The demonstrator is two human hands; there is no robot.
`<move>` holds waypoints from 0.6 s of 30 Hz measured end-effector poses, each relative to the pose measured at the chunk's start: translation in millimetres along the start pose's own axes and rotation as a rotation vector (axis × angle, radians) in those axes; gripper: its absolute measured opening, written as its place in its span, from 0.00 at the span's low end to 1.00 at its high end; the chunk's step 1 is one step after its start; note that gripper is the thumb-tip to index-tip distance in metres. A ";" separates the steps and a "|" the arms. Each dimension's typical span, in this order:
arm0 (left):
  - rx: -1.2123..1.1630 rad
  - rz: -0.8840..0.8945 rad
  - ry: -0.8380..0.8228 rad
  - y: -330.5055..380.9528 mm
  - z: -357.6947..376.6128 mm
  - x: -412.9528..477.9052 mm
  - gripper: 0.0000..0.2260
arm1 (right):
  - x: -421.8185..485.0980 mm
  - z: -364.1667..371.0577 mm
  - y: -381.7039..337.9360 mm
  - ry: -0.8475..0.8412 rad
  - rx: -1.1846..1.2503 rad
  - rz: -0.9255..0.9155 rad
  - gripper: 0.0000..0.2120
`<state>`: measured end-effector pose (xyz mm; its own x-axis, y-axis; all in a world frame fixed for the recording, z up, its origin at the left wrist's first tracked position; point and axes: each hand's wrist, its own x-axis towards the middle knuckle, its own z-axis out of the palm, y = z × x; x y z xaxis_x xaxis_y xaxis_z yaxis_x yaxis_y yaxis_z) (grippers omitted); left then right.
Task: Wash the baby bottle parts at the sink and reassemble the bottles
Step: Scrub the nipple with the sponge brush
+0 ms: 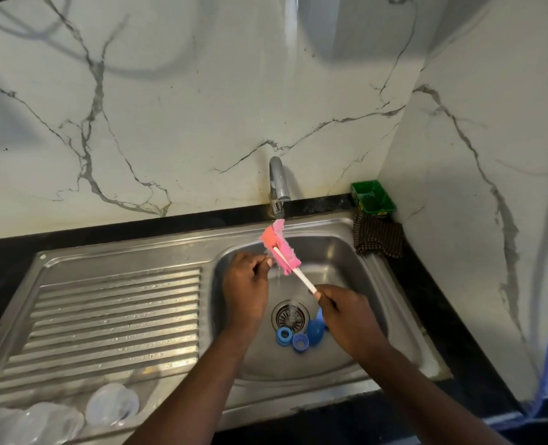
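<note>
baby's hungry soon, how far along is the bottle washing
Clear parts lie on the drainboard, possibly already washed. In hand: the right hand holds the sponge brush under the running tap, left hand at its head. Left: blue rings and blue cap in the sink, then reassembly.

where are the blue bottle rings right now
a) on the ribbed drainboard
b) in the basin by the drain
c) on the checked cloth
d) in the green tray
b: the blue rings lie on the floor of the basin, just in front of the drain.
</note>
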<state>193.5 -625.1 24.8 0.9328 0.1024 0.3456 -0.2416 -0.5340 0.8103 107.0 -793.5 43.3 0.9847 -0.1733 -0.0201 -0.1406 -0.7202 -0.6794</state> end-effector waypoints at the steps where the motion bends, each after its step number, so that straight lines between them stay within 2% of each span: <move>1: 0.021 0.013 0.012 -0.3 -2.3 0.5 0.02 | -4.5 0.0 0.4 -0.014 0.004 0.005 0.08; 4: 0.122 0.107 -0.068 4.4 1.8 -9.7 0.03 | -0.8 -4.1 -4.3 0.006 0.023 0.033 0.09; 6: 0.081 0.096 -0.100 8.3 6.7 -16.8 0.03 | 8.2 -7.1 -7.8 0.012 0.064 0.074 0.08; 7: 0.011 0.019 -0.108 10.7 5.8 -16.5 0.04 | 11.2 -6.9 -7.5 -0.011 0.141 0.112 0.09; 10: -0.341 -0.375 -0.158 8.1 -2.1 -3.6 0.07 | 9.5 -11.8 1.2 -0.146 0.572 0.218 0.11; 11: -0.445 -0.474 -0.171 6.2 -6.0 0.1 0.06 | 6.3 -15.3 5.8 -0.186 0.649 0.237 0.12; 14: -0.697 -0.669 -0.208 5.8 -16.6 6.0 0.05 | 1.4 -22.1 13.8 -0.262 0.707 0.220 0.13; 18: -0.878 -0.789 -0.292 17.1 -14.1 2.5 0.05 | 12.6 -14.9 13.6 -0.226 0.749 0.181 0.14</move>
<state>187.9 -622.1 46.2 0.9029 -0.1101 -0.4154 0.4263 0.3510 0.8337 115.9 -815.5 44.8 0.9616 -0.0465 -0.2706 -0.2724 -0.0376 -0.9614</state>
